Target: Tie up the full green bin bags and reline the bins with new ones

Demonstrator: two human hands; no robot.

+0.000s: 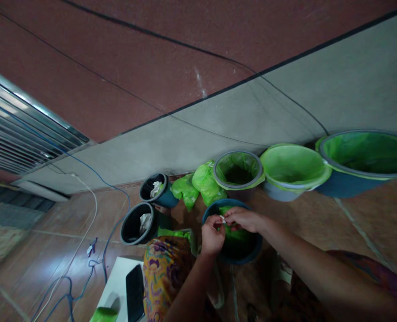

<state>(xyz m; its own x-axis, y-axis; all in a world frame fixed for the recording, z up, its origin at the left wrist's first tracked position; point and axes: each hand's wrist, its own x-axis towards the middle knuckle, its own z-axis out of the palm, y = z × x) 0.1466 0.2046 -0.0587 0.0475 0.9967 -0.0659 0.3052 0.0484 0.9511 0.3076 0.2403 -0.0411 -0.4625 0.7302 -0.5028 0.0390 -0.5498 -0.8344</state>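
Observation:
My left hand (212,235) and my right hand (243,219) meet above a dark blue bin (225,202), their fingertips pinching a small white scrap (222,219). Its exact nature is too small to tell. A green plastic liner (233,235) lies inside the bin directly beneath my hands, and its edge may be caught in the pinch. Both of my forearms reach across the view, partly hiding the bin's near side.
Along the wall stand a grey bin (238,172) and larger bins (366,156) with green liners. Stuffed green bags (205,183) and black bins (138,223) holding white material sit nearby. A phone (135,293) lies on a white board (116,277), beside patterned cloth (164,277) and loose cables (91,268).

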